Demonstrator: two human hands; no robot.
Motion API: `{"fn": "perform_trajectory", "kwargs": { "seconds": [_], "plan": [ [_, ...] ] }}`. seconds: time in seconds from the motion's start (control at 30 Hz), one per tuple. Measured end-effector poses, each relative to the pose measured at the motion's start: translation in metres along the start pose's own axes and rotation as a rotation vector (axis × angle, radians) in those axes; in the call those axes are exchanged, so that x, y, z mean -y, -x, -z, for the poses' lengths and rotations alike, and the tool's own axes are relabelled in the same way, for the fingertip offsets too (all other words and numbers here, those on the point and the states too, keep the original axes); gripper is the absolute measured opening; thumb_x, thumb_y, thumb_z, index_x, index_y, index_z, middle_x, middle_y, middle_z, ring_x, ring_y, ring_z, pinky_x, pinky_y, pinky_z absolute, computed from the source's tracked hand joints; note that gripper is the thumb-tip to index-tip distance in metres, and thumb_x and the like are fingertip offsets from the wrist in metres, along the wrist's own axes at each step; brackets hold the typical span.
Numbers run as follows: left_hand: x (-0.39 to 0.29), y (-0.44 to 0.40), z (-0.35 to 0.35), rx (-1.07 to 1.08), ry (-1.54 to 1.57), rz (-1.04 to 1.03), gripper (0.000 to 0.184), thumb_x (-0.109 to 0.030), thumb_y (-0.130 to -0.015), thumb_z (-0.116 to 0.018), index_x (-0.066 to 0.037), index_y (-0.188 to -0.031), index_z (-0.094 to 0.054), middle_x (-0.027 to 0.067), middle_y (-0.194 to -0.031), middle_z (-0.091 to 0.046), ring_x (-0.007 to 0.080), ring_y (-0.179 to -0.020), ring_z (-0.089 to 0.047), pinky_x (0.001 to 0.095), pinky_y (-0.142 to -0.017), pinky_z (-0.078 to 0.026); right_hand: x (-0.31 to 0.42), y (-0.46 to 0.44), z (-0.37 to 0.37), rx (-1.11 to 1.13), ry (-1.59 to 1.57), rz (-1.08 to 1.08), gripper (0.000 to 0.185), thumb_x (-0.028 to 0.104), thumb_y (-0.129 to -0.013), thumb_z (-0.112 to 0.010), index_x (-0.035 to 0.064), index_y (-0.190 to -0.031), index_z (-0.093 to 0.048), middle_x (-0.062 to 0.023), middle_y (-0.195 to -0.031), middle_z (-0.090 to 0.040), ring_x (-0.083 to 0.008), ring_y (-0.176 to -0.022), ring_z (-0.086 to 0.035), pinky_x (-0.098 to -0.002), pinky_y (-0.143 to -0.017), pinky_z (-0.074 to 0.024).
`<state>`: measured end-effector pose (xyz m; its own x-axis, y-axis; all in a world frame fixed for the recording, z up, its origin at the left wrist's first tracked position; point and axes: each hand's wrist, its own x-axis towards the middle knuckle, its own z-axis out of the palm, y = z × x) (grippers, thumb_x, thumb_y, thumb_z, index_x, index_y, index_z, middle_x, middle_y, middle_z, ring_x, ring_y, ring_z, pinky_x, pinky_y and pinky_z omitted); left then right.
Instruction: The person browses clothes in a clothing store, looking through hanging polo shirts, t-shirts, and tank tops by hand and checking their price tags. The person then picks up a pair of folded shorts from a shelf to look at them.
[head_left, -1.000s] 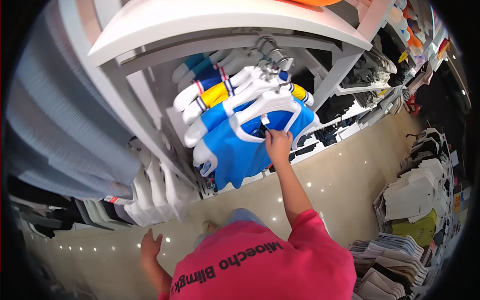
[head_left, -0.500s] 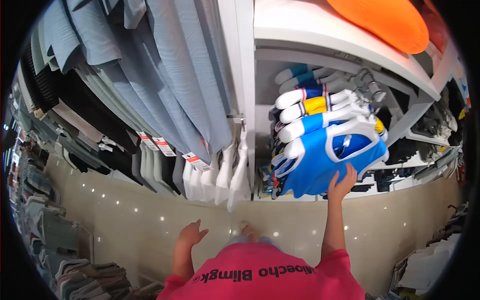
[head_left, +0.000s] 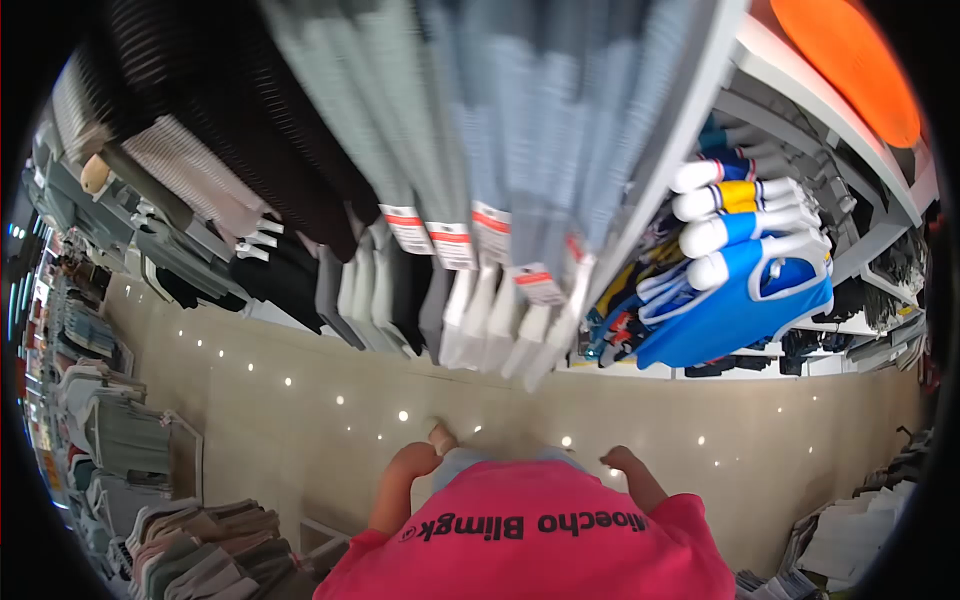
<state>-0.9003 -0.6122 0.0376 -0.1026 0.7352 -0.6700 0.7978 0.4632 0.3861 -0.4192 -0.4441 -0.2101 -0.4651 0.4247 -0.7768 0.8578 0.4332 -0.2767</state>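
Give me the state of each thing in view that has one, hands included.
Left hand: lowered above the floor, nothing visible in it
Right hand: lowered above the floor, nothing visible in it
Blue vest: hung on a white hanger
Blue-grey clothes: hanging, blurred
Tags: hanging, print too small to read
Black clothes: hanging
Pink shirt: worn

Head-worn camera: wide-angle view, directed forward and steeply downward.
The lens looks from above the wearer's pink shirt (head_left: 530,530), close at the lower centre; hanging garments (head_left: 540,150) span much of the upper field, with the floor (head_left: 520,410) between. Shelving lines bow and the corners darken.
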Motion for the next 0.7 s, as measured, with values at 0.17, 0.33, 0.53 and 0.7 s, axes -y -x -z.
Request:
{"fn": "perform_trajectory", "kwargs": {
  "seconds": [0.17,0.33,0.53,0.7],
  "plan": [
    [0.103,-0.009,0.056,0.181,-0.09,-0.017,0.031,-0.035,-0.073,-0.052,-0.011,-0.069,-0.071,0.0191,-0.077,-0.064,0.0333,-0.077,-0.062,0.0417,-0.075,-0.047,0.057,0.019,0.017,-0.367,-0.258,-0.649,0.02,0.021,-0.073,-0.062,0.002,-0.079,-0.067,-0.0159,-0.073,-0.066,-0.0285,-0.064,-0.064,-0.0407,-0.063,-0.0503],
    [0.19,0.021,0.125,-0.053,-0.102,0.127,0.025,-0.03,-0.068,-0.053,-0.011,-0.059,-0.067,0.0084,-0.061,-0.063,0.026,-0.067,-0.063,0.0392,-0.066,-0.049,0.119,-0.116,0.005,0.11,0.43,0.082,0.018,0.024,-0.078,-0.057,0.0103,-0.077,-0.069,-0.0151,-0.079,-0.066,-0.0294,-0.075,-0.064,-0.0387,-0.062,-0.0497],
    [0.267,0.017,0.167,-0.002,0.017,0.299,0.019,-0.023,-0.065,-0.056,-0.01,-0.055,-0.066,0.009,-0.062,-0.064,0.0237,-0.066,-0.064,0.0382,-0.066,-0.051,0.414,-0.128,0.212,-0.277,-0.575,0.398,0.025,0.026,-0.085,-0.058,0.0035,-0.095,-0.064,-0.0094,-0.088,-0.064,-0.0182,-0.084,-0.06,-0.0297,-0.077,-0.0469],
    [0.286,-0.009,0.198,-0.294,0.153,0.317,0.018,-0.022,-0.066,-0.058,-0.006,-0.063,-0.067,0.0128,-0.063,-0.063,0.0277,-0.065,-0.063,0.0391,-0.066,-0.05,0.577,-0.13,0.323,0.174,-1.146,0.617,0.034,0.01,-0.085,-0.06,-0.0013,-0.115,-0.049,-0.0088,-0.109,-0.057,-0.016,-0.1,-0.056,-0.0269,-0.086,-0.0452]
  ]
}}
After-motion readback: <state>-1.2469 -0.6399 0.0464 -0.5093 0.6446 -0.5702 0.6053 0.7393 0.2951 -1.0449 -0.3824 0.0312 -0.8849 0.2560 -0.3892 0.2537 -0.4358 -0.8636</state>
